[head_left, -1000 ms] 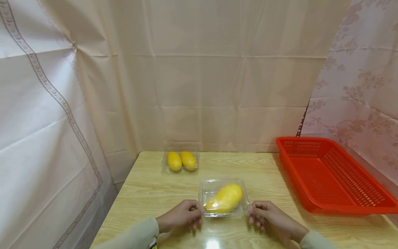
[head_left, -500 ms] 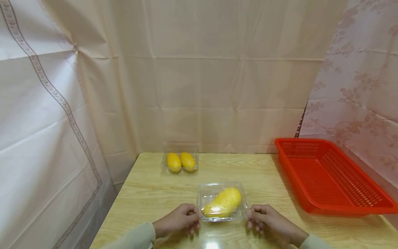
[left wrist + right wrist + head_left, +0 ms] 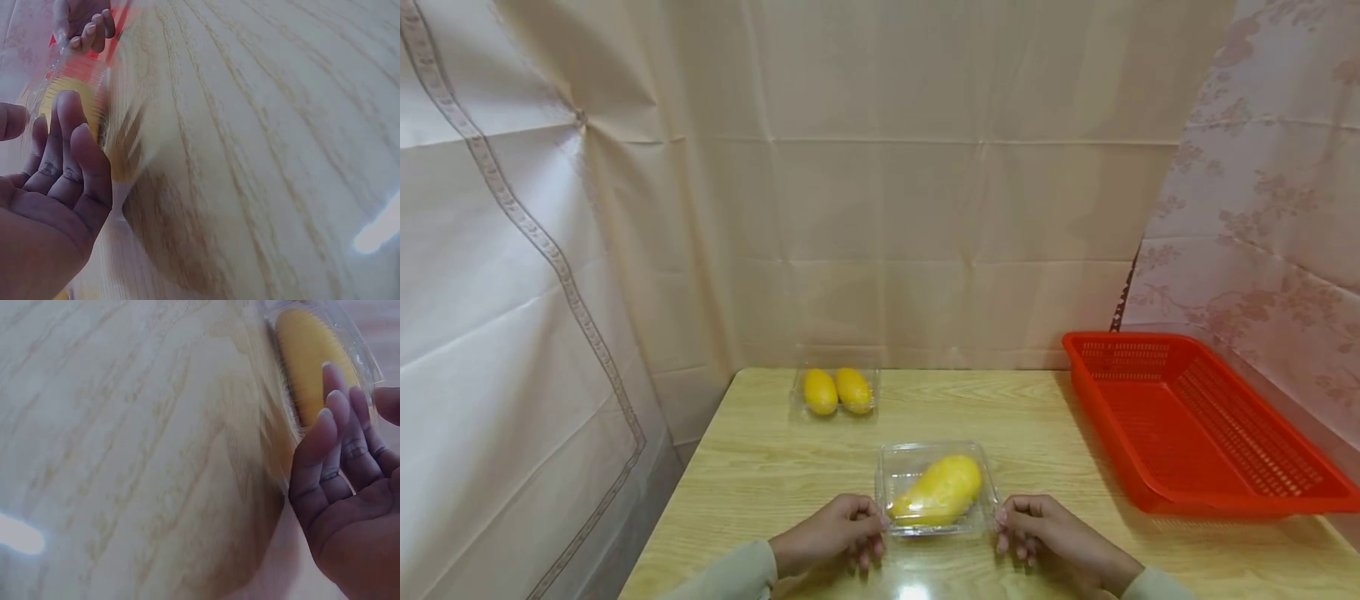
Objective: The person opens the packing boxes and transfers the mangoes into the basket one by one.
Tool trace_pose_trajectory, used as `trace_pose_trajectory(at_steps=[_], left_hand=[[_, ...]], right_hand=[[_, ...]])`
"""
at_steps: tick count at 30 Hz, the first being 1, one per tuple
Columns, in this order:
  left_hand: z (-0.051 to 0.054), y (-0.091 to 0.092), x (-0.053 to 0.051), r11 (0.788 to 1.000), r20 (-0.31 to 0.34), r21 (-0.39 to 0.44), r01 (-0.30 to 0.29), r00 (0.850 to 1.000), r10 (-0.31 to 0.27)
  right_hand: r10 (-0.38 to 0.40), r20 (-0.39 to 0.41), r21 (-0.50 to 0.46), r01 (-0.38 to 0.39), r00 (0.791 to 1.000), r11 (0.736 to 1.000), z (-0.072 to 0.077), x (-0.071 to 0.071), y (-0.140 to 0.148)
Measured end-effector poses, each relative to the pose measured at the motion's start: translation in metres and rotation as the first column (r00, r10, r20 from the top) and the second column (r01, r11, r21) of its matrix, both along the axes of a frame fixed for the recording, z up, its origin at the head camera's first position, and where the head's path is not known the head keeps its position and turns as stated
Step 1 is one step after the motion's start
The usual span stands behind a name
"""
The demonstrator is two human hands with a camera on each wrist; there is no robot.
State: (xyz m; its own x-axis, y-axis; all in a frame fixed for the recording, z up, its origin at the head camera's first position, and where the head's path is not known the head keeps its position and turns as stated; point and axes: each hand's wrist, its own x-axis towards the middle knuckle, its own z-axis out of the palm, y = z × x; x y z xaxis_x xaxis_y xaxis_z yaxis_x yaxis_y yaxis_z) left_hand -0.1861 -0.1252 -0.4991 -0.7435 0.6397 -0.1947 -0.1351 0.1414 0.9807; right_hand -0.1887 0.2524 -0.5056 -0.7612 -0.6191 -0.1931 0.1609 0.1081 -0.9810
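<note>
A clear plastic clamshell container (image 3: 892, 458) with one large yellow mango (image 3: 942, 490) inside is in front of me at the near part of the table, its lid over the fruit. My left hand (image 3: 838, 533) pinches its near left corner between thumb and fingertips. At the near right corner, my right hand (image 3: 1060, 533) pinches the rim the same way. In the right wrist view, the thumb and fingers (image 3: 334, 412) lie on either side of the container's edge, with the mango (image 3: 309, 359) behind them. The left wrist view shows the left fingers (image 3: 69, 150) partly covering the fruit.
Farther back on the wooden table (image 3: 760, 475), a second clear container (image 3: 876, 379) holds two smaller yellow mangoes (image 3: 820, 392). A red plastic basket (image 3: 1108, 417) with slotted walls stands at the right. Cloth curtains (image 3: 925, 200) hang behind and on both sides.
The container and both hands have shifted slightly toward me since one second ago, and have stayed nearly still over the last half second. Both hands keep their grip on the corners.
</note>
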Motion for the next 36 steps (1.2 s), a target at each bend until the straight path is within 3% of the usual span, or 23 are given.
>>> trace_pose_trajectory(at_steps=[4, 10, 13, 16, 18, 21, 25, 31, 34, 35, 36], left_hand=[[-0.001, -0.001, 0.001, 1.0, 0.015, 0.012, 0.013, 1.0, -0.013], [-0.005, -0.005, 0.001, 0.998, 0.041, 0.05, 0.027, 0.999, -0.029], [-0.006, -0.007, 0.001, 0.996, 0.055, 0.082, 0.031, 0.998, -0.035], [-0.006, -0.008, 0.002, 0.995, 0.065, 0.097, 0.027, 0.997, -0.033], [-0.005, -0.008, 0.002, 0.996, 0.064, 0.09, 0.02, 0.998, -0.026], [-0.003, -0.009, 0.003, 0.998, 0.055, 0.069, 0.004, 0.998, -0.008], [-0.002, -0.01, 0.003, 0.999, 0.051, 0.049, -0.018, 0.999, 0.015], [-0.003, -0.007, 0.001, 0.999, 0.06, 0.04, -0.012, 0.998, 0.01], [-0.002, -0.006, 0.001, 0.999, 0.069, 0.038, -0.006, 0.998, 0.004], [-0.002, -0.006, 0.001, 0.999, 0.071, 0.039, -0.005, 0.997, 0.003], [-0.002, -0.006, 0.001, 0.999, 0.071, 0.041, -0.004, 0.997, 0.001]], right_hand=[[-0.022, -0.028, 0.059, 0.023, 0.999, 0.998, 0.004, 0.002, 0.002], [-0.048, -0.178, 0.208, 0.085, 0.983, 0.974, 0.023, 0.006, 0.005], [-0.026, -0.279, 0.274, 0.105, 0.96, 0.956, 0.035, 0.008, 0.002], [0.027, -0.401, 0.316, 0.111, 0.916, 0.942, 0.046, 0.01, -0.007], [0.063, -0.507, 0.332, 0.127, 0.86, 0.935, 0.051, 0.012, -0.019], [0.121, -0.645, 0.359, 0.16, 0.755, 0.92, 0.058, 0.014, -0.042], [0.21, -0.775, 0.409, 0.219, 0.596, 0.886, 0.065, 0.016, -0.078], [0.335, -0.876, 0.451, 0.34, 0.348, 0.825, 0.064, 0.02, -0.118], [0.373, -0.891, 0.449, 0.378, 0.259, 0.81, 0.059, 0.022, -0.132], [0.384, -0.892, 0.449, 0.387, 0.237, 0.805, 0.057, 0.022, -0.135], [0.393, -0.891, 0.453, 0.391, 0.227, 0.801, 0.056, 0.022, -0.139]])
